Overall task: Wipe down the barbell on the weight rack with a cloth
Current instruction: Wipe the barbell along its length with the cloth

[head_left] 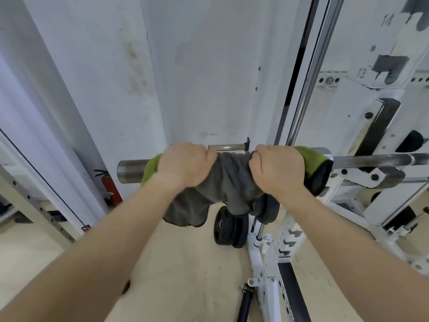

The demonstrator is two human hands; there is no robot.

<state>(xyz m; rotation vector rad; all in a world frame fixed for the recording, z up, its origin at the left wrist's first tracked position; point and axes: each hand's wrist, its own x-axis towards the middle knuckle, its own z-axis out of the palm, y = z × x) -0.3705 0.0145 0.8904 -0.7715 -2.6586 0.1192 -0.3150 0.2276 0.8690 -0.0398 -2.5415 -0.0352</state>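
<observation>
On the rack: bar lying level, bare end jutting left.
Cloth: grey and green, draped over the bar's sleeve, loose folds hanging below.
Left hand: clenched round cloth and bar, near the bare end.
Right hand: clenched round cloth and bar, just beside the collar.
Below: black plates near the rack's foot; red extinguisher by the wall.

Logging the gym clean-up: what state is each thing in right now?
barbell: on the weight rack, outer end bare.
cloth: wrapped over the barbell, grey part hanging below.
left hand: grips the cloth round the bar.
right hand: grips the cloth round the bar.
weight plates: upright, low beside the rack.
</observation>
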